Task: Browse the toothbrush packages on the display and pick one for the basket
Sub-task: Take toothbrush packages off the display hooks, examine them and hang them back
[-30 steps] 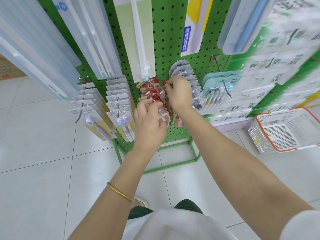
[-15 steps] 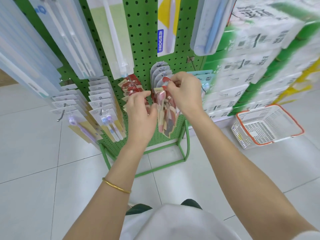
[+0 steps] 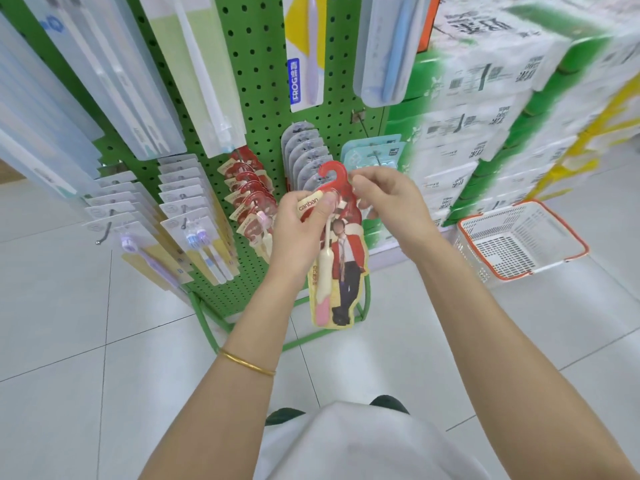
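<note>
Head view showed the toothbrush package [image 3: 341, 265] off its peg and held in the air in front of the lower part of the green pegboard display [image 3: 263, 98], hanging roughly upright. It had a red hook-shaped top, a printed figure in a red coat, and a cream and pink brush down its left side. The left hand [image 3: 304, 226] pinched its upper left corner, thumb across the front by the word "canban". The right hand [image 3: 388, 199] pinched the upper right edge just below the red hook, its other fingers curled.

Just left of the held package, more red packages [image 3: 247, 195] of the same kind hung in a row on a peg. Behind the hands hung a row of grey packages [image 3: 304, 154] and, to their right, teal packages [image 3: 370, 154]. A gold bangle [image 3: 247, 363] sat on the left wrist.

Further right, the white basket [image 3: 568, 230] with an orange rim stood on the tiled floor [image 3: 69, 341], well apart from both hands and beside tall stacked packs [image 3: 485, 116] in green and white, which were blurred.
</note>
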A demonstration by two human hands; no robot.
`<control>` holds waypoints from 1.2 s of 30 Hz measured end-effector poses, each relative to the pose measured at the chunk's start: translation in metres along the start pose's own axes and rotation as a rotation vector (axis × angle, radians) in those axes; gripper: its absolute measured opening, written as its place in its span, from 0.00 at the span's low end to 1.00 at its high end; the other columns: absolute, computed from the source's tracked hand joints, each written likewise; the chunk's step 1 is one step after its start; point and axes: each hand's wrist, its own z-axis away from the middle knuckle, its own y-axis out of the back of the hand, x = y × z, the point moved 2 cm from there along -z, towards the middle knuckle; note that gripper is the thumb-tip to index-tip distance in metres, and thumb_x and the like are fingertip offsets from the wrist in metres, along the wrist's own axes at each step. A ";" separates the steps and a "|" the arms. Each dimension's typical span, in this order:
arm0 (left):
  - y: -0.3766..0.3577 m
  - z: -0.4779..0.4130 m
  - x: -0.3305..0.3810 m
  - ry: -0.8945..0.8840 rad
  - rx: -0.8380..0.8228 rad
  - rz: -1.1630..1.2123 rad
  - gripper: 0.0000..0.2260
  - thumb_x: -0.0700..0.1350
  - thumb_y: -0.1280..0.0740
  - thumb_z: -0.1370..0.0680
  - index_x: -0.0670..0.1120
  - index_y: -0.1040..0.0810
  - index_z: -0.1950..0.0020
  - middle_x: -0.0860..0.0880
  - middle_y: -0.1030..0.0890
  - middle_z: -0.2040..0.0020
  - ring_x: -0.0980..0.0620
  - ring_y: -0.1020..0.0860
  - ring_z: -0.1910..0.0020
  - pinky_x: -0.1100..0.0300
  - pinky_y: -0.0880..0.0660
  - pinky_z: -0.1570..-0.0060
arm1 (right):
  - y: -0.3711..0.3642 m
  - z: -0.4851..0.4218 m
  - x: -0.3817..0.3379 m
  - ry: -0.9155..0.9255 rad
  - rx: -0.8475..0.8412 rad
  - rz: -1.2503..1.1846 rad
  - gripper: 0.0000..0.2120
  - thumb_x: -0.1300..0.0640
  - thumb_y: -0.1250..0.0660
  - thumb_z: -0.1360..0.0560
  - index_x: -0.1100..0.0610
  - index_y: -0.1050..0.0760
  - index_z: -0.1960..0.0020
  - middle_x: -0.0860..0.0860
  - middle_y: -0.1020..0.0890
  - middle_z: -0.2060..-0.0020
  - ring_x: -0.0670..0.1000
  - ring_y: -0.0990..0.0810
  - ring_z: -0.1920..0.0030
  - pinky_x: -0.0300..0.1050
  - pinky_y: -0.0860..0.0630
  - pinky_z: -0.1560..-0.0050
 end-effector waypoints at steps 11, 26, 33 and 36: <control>-0.010 0.006 -0.012 -0.017 0.109 -0.137 0.26 0.58 0.42 0.20 0.46 0.42 0.27 0.45 0.27 0.34 0.51 0.26 0.39 0.56 0.30 0.40 | -0.042 0.040 0.034 -0.178 0.078 -0.405 0.08 0.57 0.37 0.23 0.60 0.24 0.59 0.55 0.22 0.64 0.51 0.24 0.62 0.43 0.28 0.58; -0.013 0.038 -0.028 -0.334 -0.220 -0.955 0.37 0.62 0.49 0.25 0.46 0.53 0.22 0.40 0.49 0.23 0.37 0.33 0.32 0.46 0.27 0.44 | -0.022 0.016 0.027 -0.285 0.237 -0.776 0.11 0.62 0.39 0.20 0.58 0.27 0.61 0.49 0.19 0.73 0.46 0.21 0.72 0.40 0.23 0.68; -0.012 0.036 -0.020 -0.304 -0.321 -1.090 0.54 0.65 0.30 0.32 0.50 0.65 0.23 0.43 0.47 0.25 0.43 0.41 0.30 0.50 0.38 0.34 | -0.019 0.015 0.031 -0.309 0.288 -0.758 0.11 0.60 0.39 0.20 0.56 0.27 0.61 0.49 0.19 0.71 0.47 0.21 0.70 0.41 0.23 0.65; -0.013 0.034 -0.018 -0.362 -0.275 -1.094 0.52 0.57 0.28 0.31 0.48 0.62 0.23 0.42 0.42 0.28 0.42 0.38 0.33 0.50 0.37 0.35 | -0.020 0.016 0.035 -0.301 0.251 -0.803 0.10 0.58 0.40 0.20 0.56 0.27 0.59 0.50 0.18 0.67 0.48 0.20 0.66 0.42 0.23 0.62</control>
